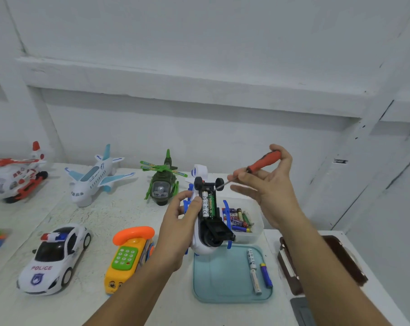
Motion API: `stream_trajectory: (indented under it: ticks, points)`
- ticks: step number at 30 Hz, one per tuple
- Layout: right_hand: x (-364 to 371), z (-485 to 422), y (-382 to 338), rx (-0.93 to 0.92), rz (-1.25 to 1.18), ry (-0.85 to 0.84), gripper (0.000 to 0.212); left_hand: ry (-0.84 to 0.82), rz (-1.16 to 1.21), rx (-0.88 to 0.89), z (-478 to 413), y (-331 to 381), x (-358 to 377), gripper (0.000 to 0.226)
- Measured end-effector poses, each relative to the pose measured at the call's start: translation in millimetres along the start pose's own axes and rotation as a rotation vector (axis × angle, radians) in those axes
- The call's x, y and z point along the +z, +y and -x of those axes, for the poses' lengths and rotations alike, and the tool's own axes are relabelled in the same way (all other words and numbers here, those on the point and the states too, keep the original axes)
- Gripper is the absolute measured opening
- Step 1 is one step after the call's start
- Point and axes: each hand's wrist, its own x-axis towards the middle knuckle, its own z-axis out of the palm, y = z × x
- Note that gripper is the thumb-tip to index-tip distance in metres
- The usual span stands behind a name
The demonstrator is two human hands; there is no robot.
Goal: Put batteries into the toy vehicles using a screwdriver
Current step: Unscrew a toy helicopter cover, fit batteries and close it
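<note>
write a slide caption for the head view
Upturned toy held in the left hand, batteries in its open bay; screwdriver in the right hand.

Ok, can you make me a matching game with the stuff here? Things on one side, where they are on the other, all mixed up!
Things
1. screwdriver
2. upturned white toy
3. police car
4. loose batteries

Places
A. on the table, left of the toy phone
B. lying on the teal lid
C. held in the right hand
D. held in the left hand

Pairs: 1-C, 2-D, 3-A, 4-B
</note>
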Motion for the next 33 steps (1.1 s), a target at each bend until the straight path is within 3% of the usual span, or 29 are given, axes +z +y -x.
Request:
stream_trajectory:
  ticks: [2,6,9,13,25,28,33]
  points:
    - [8,-1,8,-0.111,0.047,0.092,0.072,0.015,-0.022,0.025,-5,4,5,0.024]
    - [15,-6,18,-0.149,-0.025,0.145,0.072,0.024,-0.024,0.052,-18,9,13,0.040]
    - [12,-13,21,-0.151,-0.046,0.165,0.074,0.029,-0.037,0.068,-24,11,17,0.037]
    - [7,-21,22,-0.150,-0.025,0.149,0.073,0.046,-0.049,0.077,-32,11,24,0.017]
    - [-8,-43,19,-0.395,0.388,-0.046,0.069,0.094,-0.111,0.098,-55,11,44,0.020]
    - [-12,-53,17,-0.308,0.381,-0.085,0.068,0.105,-0.122,0.098,-58,11,47,0.021]
    - [-31,-72,14,-0.059,0.141,-0.077,0.080,0.111,-0.160,0.088,-61,10,51,0.021]
